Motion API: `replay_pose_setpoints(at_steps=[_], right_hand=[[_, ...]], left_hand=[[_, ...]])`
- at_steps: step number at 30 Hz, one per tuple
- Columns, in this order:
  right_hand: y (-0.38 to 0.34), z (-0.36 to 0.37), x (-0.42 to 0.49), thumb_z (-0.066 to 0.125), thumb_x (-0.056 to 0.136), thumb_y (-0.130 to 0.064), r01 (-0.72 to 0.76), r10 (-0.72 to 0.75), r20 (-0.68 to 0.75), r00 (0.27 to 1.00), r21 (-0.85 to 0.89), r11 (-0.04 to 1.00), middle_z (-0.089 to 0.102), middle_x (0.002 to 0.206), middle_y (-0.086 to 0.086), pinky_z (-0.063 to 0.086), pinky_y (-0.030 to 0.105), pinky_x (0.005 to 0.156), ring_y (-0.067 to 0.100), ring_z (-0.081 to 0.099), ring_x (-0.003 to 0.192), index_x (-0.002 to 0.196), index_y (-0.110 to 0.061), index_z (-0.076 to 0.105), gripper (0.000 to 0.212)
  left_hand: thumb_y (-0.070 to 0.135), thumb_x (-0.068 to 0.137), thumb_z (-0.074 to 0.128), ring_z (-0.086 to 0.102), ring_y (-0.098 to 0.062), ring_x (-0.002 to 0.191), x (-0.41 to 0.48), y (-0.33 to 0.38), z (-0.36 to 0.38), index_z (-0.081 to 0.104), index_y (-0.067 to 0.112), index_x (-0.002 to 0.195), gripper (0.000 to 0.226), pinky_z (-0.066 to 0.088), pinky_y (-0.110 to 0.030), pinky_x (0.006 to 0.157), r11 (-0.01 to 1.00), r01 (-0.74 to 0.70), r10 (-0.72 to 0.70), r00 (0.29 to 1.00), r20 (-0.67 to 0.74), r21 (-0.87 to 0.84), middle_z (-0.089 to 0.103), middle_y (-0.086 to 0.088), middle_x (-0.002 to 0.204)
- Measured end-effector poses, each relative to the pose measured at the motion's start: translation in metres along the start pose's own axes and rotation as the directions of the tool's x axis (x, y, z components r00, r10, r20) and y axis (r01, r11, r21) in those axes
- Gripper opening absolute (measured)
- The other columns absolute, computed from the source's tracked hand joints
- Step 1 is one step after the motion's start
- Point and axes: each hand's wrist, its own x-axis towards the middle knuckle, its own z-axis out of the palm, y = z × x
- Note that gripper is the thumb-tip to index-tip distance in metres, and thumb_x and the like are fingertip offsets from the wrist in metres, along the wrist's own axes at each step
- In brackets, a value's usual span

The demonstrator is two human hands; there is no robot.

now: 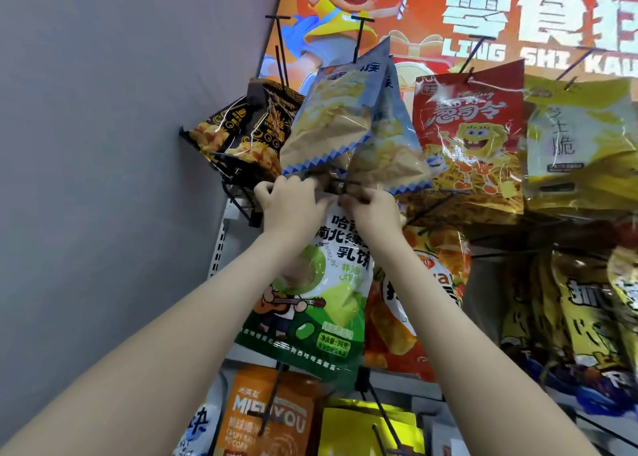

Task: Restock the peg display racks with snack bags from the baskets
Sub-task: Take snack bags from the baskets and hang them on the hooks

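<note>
Below the blue bags (pixel 331 117), left hand (pixel 286 201) and right hand (pixel 371 210), fingers clamped on the green bag (pixel 310 300), seem mid-hanging; next its hole must meet the peg (pixel 340 182).

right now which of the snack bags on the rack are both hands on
The green and white plastic bag with the guitar-playing cartoon. The left hand and right hand grip its top edge; no other bag is held.
</note>
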Motion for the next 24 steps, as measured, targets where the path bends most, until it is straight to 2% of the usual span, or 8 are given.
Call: replay_pose_setpoints(at_steps=[3, 8, 12, 15, 17, 20, 22, 24], right_hand=[[0.004, -0.002, 0.0, 0.058, 0.091, -0.032, -0.037, 0.036, 0.025, 0.999, 0.048, 0.998, 0.065, 0.076, -0.004, 0.037, 0.043, 0.091, 0.027, 0.056, 0.089, 0.062, -0.031, 0.061, 0.029], [0.003, -0.002, -0.004, 0.05, 0.096, -0.029, -0.007, 0.013, 0.042, 0.999, -0.143, 0.99, 0.062, 0.086, 0.001, 0.022, 0.036, 0.078, 0.021, 0.049, 0.089, 0.081, -0.027, 0.064, 0.02], [0.016, 0.019, -0.01, 0.05, 0.092, -0.016, 0.028, -0.085, -0.122, 0.989, -0.407, 0.913, 0.051, 0.115, 0.006, 0.023, 0.038, 0.088, 0.027, 0.039, 0.114, 0.106, -0.018, 0.061, 0.018], [0.027, 0.028, -0.034, 0.054, 0.086, -0.004, 0.143, -0.271, -0.246, 0.93, -0.439, 0.887, 0.047, 0.12, 0.011, 0.025, 0.037, 0.087, 0.03, 0.039, 0.111, 0.113, -0.008, 0.053, 0.028], [0.036, 0.037, -0.05, 0.051, 0.089, -0.006, 0.225, -0.32, -0.186, 0.929, -0.402, 0.888, 0.052, 0.12, 0.012, 0.03, 0.036, 0.085, 0.031, 0.044, 0.11, 0.115, -0.005, 0.055, 0.027], [0.054, 0.055, -0.06, 0.033, 0.094, -0.022, 0.27, -0.304, -0.022, 0.952, -0.404, 0.874, 0.05, 0.136, 0.016, 0.036, 0.043, 0.101, 0.033, 0.044, 0.125, 0.134, -0.004, 0.048, 0.047], [0.064, 0.062, -0.058, 0.022, 0.094, -0.03, 0.282, -0.283, 0.066, 0.957, -0.445, 0.85, 0.038, 0.148, 0.016, 0.027, 0.044, 0.11, 0.032, 0.032, 0.138, 0.144, -0.006, 0.037, 0.057], [0.073, 0.065, -0.053, 0.027, 0.099, -0.028, 0.255, -0.205, 0.158, 0.966, -0.454, 0.853, 0.021, 0.157, 0.011, 0.015, 0.042, 0.115, 0.027, 0.014, 0.146, 0.15, -0.013, 0.024, 0.053]], left_hand=[[0.053, 0.095, 0.045, 0.046, -0.022, 0.107, -0.001, -0.001, 0.003, 0.068, 0.027, 0.103, 0.035, 0.021, -0.037, 0.085, 0.998, 0.0, 0.001, 1.0, 0.005, -0.063, 0.06, 0.001, 0.098], [0.052, 0.095, 0.047, 0.046, -0.022, 0.108, -0.005, -0.002, 0.01, 0.068, 0.028, 0.1, 0.032, 0.022, -0.038, 0.085, 0.997, 0.031, -0.028, 0.999, 0.045, -0.064, 0.062, 0.0, 0.1], [0.041, 0.095, 0.05, 0.042, -0.025, 0.114, -0.013, -0.005, 0.02, 0.061, 0.022, 0.113, 0.028, 0.018, -0.038, 0.086, 0.998, 0.059, -0.058, 0.997, 0.047, -0.02, 0.056, -0.004, 0.115], [0.026, 0.083, 0.06, 0.047, -0.03, 0.116, -0.034, -0.01, 0.033, 0.052, 0.012, 0.126, 0.046, 0.021, -0.039, 0.091, 0.994, -0.113, 0.111, 0.987, -0.117, -0.008, 0.054, -0.011, 0.123], [0.025, 0.078, 0.051, 0.05, -0.03, 0.12, -0.051, -0.017, 0.043, 0.054, 0.01, 0.127, 0.051, 0.022, -0.04, 0.097, 0.962, -0.264, 0.25, 0.956, -0.155, -0.073, 0.054, -0.014, 0.129], [0.027, 0.084, 0.036, 0.049, -0.029, 0.129, -0.07, -0.031, 0.06, 0.061, 0.012, 0.125, 0.05, 0.018, -0.04, 0.105, 0.915, -0.393, 0.387, 0.919, -0.074, -0.095, 0.053, -0.014, 0.137], [0.028, 0.088, 0.03, 0.042, -0.03, 0.135, -0.072, -0.041, 0.069, 0.06, 0.012, 0.128, 0.052, 0.014, -0.042, 0.109, 0.901, -0.429, 0.431, 0.902, 0.021, -0.069, 0.049, -0.014, 0.143], [0.036, 0.088, 0.017, 0.026, -0.026, 0.144, -0.07, -0.046, 0.075, 0.047, 0.015, 0.141, 0.064, 0.007, -0.045, 0.114, 0.902, -0.423, 0.431, 0.892, 0.133, -0.086, 0.034, -0.011, 0.153]])
